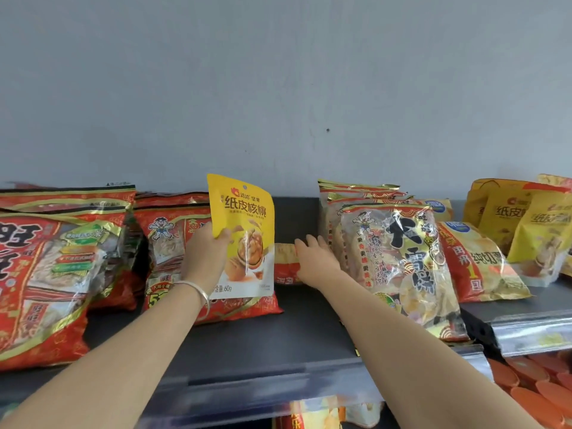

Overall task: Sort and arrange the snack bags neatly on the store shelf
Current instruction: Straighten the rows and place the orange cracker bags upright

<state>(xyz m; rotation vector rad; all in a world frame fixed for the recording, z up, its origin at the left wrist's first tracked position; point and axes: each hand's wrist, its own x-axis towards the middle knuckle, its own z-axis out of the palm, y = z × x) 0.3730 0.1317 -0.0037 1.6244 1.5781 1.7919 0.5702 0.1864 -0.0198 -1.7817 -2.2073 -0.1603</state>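
Note:
My left hand (204, 255) grips a yellow walnut bag (246, 230) by its left edge and holds it upright above the dark shelf (263, 342). My right hand (315, 258) reaches to the back of the shelf, fingers stretched over a small red and yellow bag (286, 264) lying flat there. Whether the fingers hold that bag cannot be told. Large red rice-cracker bags (46, 274) stand at the left. A row of clear, gold-trimmed cracker bags (399, 261) stands just right of my right hand.
Red and yellow chip bags (476, 261) lean further right, with more yellow walnut bags (526, 230) on the neighbouring shelf section. A metal price rail (532, 332) edges that section. Orange packs (538, 388) lie on the level below. A grey wall rises behind.

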